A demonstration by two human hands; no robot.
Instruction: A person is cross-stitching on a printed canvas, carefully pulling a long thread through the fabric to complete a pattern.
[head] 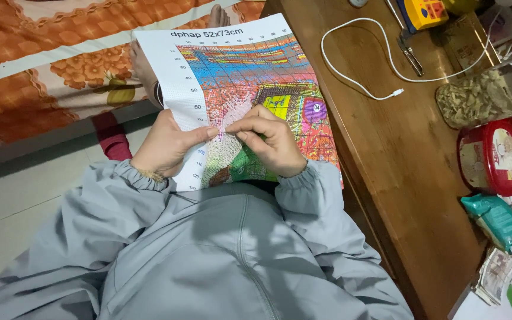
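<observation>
Nearest, grey jacket sleeves (208,249) fill the foreground, cuffs gathered at the wrists. Just beyond them the left hand (164,145) grips the white margin of a cross-stitch canvas (250,77) at about nine o'clock, thumb pressed flat on top and fingers curled underneath. The right hand (271,139) rests on the printed pattern at the centre, fingertips pinched together as if on a needle; the needle itself is too fine to make out, so I cannot tell what the pinch holds. The canvas lies across the lap, sloping away toward twelve o'clock, its far edge over a bare foot (217,15).

I'd judge that the loosely held cloth could slide or pucker if the left thumb eases off, and a stitch would then land in the wrong square.

At three o'clock runs a wooden table (386,136). On it, toward four o'clock, sits a teal packet (496,219) with a stack of paper slips (499,272) below it; at three, a red-lidded tub (496,157); above it a clear jar of dried slices (481,98). Toward one o'clock a white cable (357,77) loops, with a yellow box (425,12) farthest off.
</observation>
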